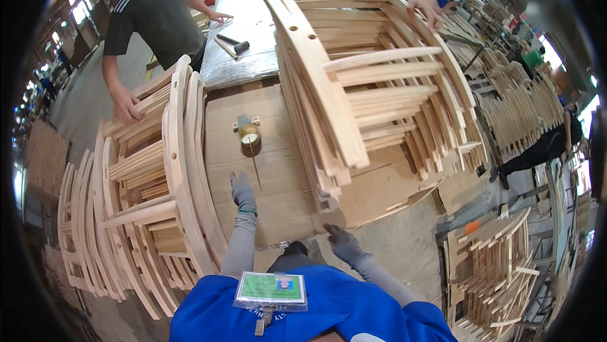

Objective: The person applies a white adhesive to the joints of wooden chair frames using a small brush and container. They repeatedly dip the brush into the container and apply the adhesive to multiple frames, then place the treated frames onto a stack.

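Note:
My left hand (243, 191), in a grey glove, has its fingers stretched forward over the cardboard-covered table (272, 180) and holds nothing. My right hand (344, 245), also gloved, is over the table's near edge with its fingers apart, close to the lower ends of a large stack of wooden chair frames (325, 95). Ahead of my left hand stands a small pot (249, 134) with a thin stick (255, 163) poking out of it towards me. Left of that hand leans a second stack of slatted wooden frames (180, 152).
A co-worker in a dark shirt (155, 22) rests a hand on the left stack. Another person's hand (427, 10) grips the big stack's far side. A black-headed mallet (235, 45) lies on the plastic-covered surface (253, 32) beyond. More wooden pieces (493, 266) are piled at right.

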The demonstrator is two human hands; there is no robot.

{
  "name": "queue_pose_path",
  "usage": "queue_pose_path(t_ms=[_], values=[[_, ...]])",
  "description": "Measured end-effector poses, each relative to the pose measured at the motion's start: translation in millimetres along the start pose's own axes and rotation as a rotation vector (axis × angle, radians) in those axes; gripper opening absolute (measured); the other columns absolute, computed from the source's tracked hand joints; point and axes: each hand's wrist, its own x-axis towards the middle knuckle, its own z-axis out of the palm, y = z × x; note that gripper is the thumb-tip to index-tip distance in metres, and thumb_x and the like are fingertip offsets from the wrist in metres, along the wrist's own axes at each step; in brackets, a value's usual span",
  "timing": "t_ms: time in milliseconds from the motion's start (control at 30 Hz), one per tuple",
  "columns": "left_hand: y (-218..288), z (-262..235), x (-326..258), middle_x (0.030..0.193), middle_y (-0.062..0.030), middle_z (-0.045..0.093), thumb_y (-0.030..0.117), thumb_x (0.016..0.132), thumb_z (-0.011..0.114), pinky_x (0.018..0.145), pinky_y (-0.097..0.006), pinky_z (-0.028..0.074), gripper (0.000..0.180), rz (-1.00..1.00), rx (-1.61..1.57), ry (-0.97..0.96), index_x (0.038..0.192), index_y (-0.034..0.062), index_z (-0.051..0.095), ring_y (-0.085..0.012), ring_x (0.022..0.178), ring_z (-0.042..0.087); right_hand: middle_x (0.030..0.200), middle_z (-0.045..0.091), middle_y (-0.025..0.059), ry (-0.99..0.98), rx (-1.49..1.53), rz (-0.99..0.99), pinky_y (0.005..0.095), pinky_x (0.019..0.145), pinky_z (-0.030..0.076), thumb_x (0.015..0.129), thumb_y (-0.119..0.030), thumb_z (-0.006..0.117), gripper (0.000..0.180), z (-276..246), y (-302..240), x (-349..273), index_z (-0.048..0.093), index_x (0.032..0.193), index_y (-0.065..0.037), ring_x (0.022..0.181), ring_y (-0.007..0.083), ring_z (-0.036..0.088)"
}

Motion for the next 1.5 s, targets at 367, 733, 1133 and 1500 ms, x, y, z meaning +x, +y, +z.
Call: queue_pose_path(t_ms=[367,733,1133,1500], values=[[132,57,-159,0.141,-0.018,0.034,0.013,0.095,0.046,0.108,-0.037,0.028,0.05,0.962,-0.247,-0.262,0.137,-0.0059,0.027,-0.0291,0.13,0.034,0.095,0.063,0.0203,0.136,-0.073,0.949,0.0444,0.081,0.048,0.076,-0.013,0.053,0.04,15,154,-358,0.056,0.116,-0.007,0.091,0.036,0.061],[224,75,-229,0.122,-0.017,0.051,0.031,0.083,0.063,0.084,-0.03,0.045,0.076,0.548,-0.27,-0.281,0.141,0.0023,0.024,-0.0219,0.108,0.052,0.103,0.062,0.0251,0.204,0.229,1.434,0.0407,0.087,0.048,0.071,-0.013,0.057,0.04,107,137,-583,0.06,0.11,-0.003,0.099,0.0365,0.06],[257,70,-194,0.106,-0.0103,0.059,0.027,0.083,0.066,0.078,-0.029,0.046,0.05,0.52,-0.212,-0.381,0.121,-0.0017,0.05,-0.018,0.091,0.058,0.095,0.065,0.0199,0.139,0.261,1.16,0.0419,0.082,0.049,0.071,-0.021,0.059,0.044,46,213,-464,0.059,0.112,-0.005,0.093,0.034,0.062],[305,70,-166,0.108,-0.0062,0.057,0.016,0.082,0.061,0.084,-0.029,0.044,0.047,0.426,-0.096,-0.466,0.124,0.0025,0.048,-0.0137,0.097,0.053,0.115,0.058,0.0127,0.581,0.663,0.546,0.0289,0.092,0.044,0.086,-0.009,0.058,0.038,-276,280,-195,0.05,0.12,0.005,0.105,0.0189,0.056]])
